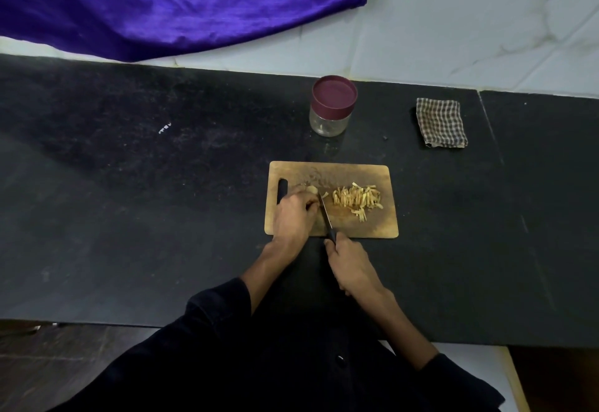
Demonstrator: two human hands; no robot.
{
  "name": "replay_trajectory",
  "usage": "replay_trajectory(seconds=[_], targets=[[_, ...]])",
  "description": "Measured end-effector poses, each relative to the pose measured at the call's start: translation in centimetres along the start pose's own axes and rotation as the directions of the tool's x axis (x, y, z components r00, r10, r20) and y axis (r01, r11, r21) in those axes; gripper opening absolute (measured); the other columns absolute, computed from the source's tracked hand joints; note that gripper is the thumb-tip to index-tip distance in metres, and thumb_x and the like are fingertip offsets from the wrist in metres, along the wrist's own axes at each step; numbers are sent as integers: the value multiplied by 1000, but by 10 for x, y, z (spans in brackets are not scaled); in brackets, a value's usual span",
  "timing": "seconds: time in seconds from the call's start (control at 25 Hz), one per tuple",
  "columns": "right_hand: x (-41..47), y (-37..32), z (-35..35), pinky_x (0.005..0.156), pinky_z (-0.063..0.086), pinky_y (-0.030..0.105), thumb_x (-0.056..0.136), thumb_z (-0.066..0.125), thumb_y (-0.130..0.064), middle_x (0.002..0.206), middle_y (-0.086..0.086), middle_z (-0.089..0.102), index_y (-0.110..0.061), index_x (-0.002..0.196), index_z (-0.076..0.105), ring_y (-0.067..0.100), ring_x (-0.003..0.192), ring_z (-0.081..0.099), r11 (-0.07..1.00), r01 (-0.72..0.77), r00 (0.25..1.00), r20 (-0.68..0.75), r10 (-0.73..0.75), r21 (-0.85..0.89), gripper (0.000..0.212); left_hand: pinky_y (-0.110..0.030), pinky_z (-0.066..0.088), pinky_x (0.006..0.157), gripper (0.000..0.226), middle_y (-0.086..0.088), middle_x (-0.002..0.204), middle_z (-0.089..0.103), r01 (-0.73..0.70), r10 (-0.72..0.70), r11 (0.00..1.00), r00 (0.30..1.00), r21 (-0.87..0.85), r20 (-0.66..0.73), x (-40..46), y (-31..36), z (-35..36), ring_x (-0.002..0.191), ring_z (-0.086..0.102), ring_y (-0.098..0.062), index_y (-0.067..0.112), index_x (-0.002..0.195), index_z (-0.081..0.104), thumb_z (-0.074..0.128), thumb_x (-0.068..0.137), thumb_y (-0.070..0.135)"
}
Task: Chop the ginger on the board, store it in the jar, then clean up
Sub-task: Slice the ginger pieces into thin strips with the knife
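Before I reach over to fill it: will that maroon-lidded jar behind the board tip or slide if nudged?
The jar looks squat and nearly empty, so probably light: it would likely slide on the smooth black counter rather than tip. Clear walls may be slippery.

Just one camera here, worn on the person's head, looking forward and steeply down over a dark counter [129, 184]. It's wide-angle, so the edges bend. The cutting board [330, 171] sits near the middle of the frame, fairly close, the wall tiles [453, 22] run along the top, and the person's own dark sleeves [220, 314] fill the bottom.
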State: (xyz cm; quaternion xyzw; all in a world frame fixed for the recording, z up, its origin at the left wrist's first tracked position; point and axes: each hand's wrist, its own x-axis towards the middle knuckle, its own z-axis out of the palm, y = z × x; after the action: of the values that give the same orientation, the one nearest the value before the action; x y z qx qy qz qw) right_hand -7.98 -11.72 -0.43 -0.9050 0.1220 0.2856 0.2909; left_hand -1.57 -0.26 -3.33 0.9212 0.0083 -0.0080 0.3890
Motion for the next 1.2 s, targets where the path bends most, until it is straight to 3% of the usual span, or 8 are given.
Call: replay_trajectory(seconds=[0.2, 0.36, 0.44, 0.6, 0.76, 0.92, 1.04, 1.2], targets=[[3, -1, 1, 80, 52, 41, 106, 38, -34, 110, 14, 63, -11, 116, 50, 31, 100, 64, 999, -24, 999, 22, 24, -36, 28, -30, 50, 88, 11, -5, 108, 66, -17, 17, 1000, 1000, 5, -7, -1, -1, 0, 98, 63, -17, 7, 90, 74, 65, 85, 7], [-3, 6, 2, 77, 55, 44, 106, 37, -34, 95, 8, 60, -9, 118, 50, 31, 94, 66, 1000, -11, 1000, -12, 11, -5, 30, -29, 49, 90, 13, -4, 110, 67, -15, 15, 1000, 1000, 5, 10, -1, 0, 1, 101, 63, -17, 10, 94, 75, 64, 87, 10], [-4, 8, 0, 76, 58, 47, 106, 37, -34, 87, 5, 59, -9, 117, 50, 31, 88, 68, 1000, -11, 999, -43, 12, 25, 30, -22, 45, 93, 15, -4, 113, 67, -14, 14, 1000, 1000, 11, 15, 1, -1, -2, 106, 61, -17, 11, 98, 74, 64, 88, 10], [-5, 7, -1, 76, 58, 50, 105, 37, -36, 95, 12, 66, -11, 117, 51, 32, 87, 69, 998, -13, 998, -57, 16, 53, 30, -5, 35, 88, 21, -4, 115, 67, 10, -8, 997, 1000, -75, 29, 1, -4, -11, 106, 61, -12, 9, 106, 72, 62, 88, 4], [-6, 4, 4, 72, 57, 47, 105, 38, -35, 92, 12, 65, -10, 114, 52, 29, 78, 64, 998, 49, 999, 0, -49, 41, 30, -26, 56, 76, 18, -3, 93, 72, 57, -59, 993, 998, -106, -20, 11, -11, -25, 79, 67, -12, 13, 100, 74, 60, 90, 8], [-5, 12, -3, 66, 57, 46, 105, 38, -35, 92, 12, 65, -11, 114, 53, 27, 74, 62, 997, -10, 1000, -25, 12, 75, 30, -45, 55, 60, 13, -9, 72, 68, 71, -73, 995, 997, -71, -35, 23, -24, -31, 64, 65, -23, 7, 82, 70, 57, 86, 5], [-6, 17, -10, 44, 54, 35, 105, 38, -36, 92, 16, 66, -11, 108, 52, 26, 60, 63, 992, -46, 998, -40, 51, 115, 29, -39, 56, 72, 10, 0, 85, 70, 42, -42, 999, 997, -8, 61, 26, -20, -27, 76, 65, -14, 13, 92, 72, 64, 87, 14], [-9, 18, -10, 39, 48, 28, 105, 37, -37, 91, 16, 65, -11, 107, 51, 23, 53, 61, 990, -42, 999, -19, 45, 138, 29, -33, 53, 81, 24, -1, 108, 61, 25, -42, 990, 992, 140, 119, 32, -12, -17, 94, 62, -17, 17, 109, 68, 67, 88, 29]])
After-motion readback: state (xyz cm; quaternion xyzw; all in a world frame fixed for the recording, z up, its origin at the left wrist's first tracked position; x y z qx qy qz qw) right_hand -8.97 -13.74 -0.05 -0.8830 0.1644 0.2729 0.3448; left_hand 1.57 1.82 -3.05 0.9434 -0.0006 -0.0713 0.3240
